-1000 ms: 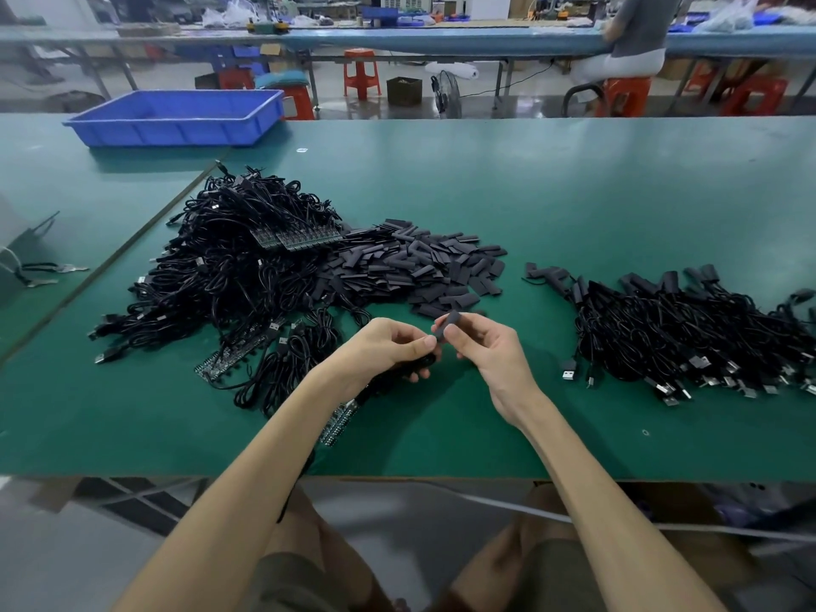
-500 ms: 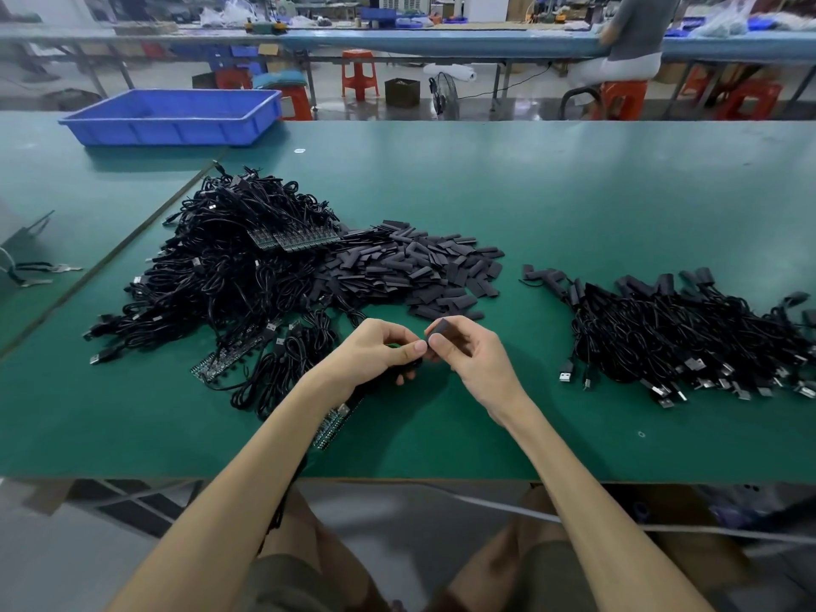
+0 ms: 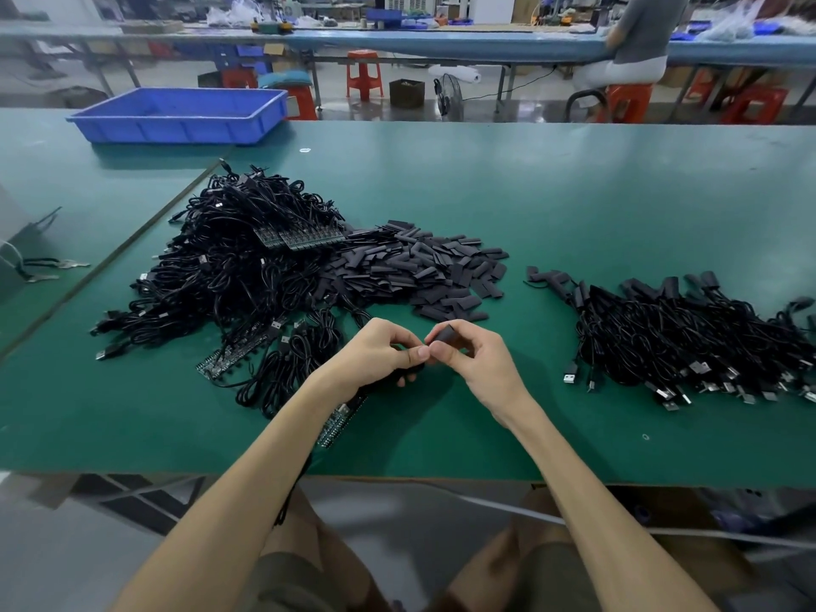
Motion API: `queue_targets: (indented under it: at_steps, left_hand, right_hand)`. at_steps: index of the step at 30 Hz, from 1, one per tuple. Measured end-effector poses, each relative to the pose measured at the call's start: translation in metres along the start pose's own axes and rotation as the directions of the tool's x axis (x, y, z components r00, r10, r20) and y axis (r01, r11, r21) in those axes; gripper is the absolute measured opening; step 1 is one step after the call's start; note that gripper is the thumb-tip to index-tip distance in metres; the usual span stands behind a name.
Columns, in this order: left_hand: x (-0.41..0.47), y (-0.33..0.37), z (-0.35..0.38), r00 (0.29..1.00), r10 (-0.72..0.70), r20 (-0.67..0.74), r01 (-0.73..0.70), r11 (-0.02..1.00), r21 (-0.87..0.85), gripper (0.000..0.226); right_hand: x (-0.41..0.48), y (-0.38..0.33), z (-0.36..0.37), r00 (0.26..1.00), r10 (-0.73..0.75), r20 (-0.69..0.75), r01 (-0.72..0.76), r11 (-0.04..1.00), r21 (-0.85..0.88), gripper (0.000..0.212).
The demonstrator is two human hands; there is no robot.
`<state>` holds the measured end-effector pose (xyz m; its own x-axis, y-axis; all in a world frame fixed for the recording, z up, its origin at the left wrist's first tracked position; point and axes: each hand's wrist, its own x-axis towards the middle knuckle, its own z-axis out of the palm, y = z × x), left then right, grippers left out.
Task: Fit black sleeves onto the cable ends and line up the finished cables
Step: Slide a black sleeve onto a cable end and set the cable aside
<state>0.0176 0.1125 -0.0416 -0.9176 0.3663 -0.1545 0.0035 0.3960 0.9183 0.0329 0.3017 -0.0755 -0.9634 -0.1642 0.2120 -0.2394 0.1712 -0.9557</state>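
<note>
Vs 1 s ago the two hands have drawn together: thumb tips that were a bit apart now touch, over the near-centre of the green table. R hand pinches a black sleeve btw thumb and forefinger, other fingers curled under; the sleeve sticks up and back from the pinch, tilted. L hand has its fingers curled round a black cable, thumb and forefinger pressed tight at the sleeve's lower end. The cable end itself is hidden by the fingertips, so can't tell if it's inside the sleeve. The cable runs under the L wrist and drops off the table's front edge. A circuit strip pokes out below the L hand. Loose sleeves heap just behind the hands, bare cables to their left. Finished cables lie well off to the right. Blue tray sits far back left.
</note>
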Motion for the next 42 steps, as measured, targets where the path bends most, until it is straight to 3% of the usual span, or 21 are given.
queue_targets:
  at_steps: [3,11,26,31,36,40,42]
  left_hand:
    - [0.0009,-0.0013,-0.0009,0.999,-0.032,-0.016,0.032,0.999,0.014,0.018]
    - [0.0011,-0.0012,-0.0003,0.999,-0.045,-0.013,0.046,0.999,0.021,0.02]
    - [-0.0019,0.0012,-0.0004,0.998,-0.04,0.051,0.041,0.999,-0.017,0.026]
    - [-0.0051,0.0037,-0.0029,0.994,0.029,0.104,-0.027,0.999,-0.018,0.03]
    - [-0.0028,0.0003,0.0026,0.993,0.116,0.025,-0.119,0.978,0.174,0.014]
    - [-0.0006,-0.0033,0.0039,0.991,0.133,-0.033,-0.121,0.965,0.234,0.013]
    - [0.0001,-0.004,0.0044,0.992,0.126,-0.029,-0.114,0.961,0.253,0.015]
  right_hand:
    - [0.0008,0.0022,0.0014,1.0,-0.009,-0.003,0.009,0.999,-0.051,0.007]
    - [0.0004,0.0029,0.0025,1.0,-0.024,-0.013,0.023,0.996,-0.09,0.01]
    - [0.0005,0.005,0.0007,0.999,0.02,0.028,-0.02,1.0,-0.006,0.016]
    - [-0.0013,0.0038,0.0009,0.992,0.084,-0.099,-0.079,0.995,0.054,0.02]
    - [-0.0008,0.002,-0.0006,0.973,0.129,-0.194,-0.118,0.991,0.065,0.04]
    - [-0.0008,0.0006,0.0008,0.982,0.089,-0.166,-0.084,0.996,0.041,0.011]
    - [-0.0012,0.0002,0.001,0.991,0.056,-0.123,-0.057,0.998,-0.006,0.007]
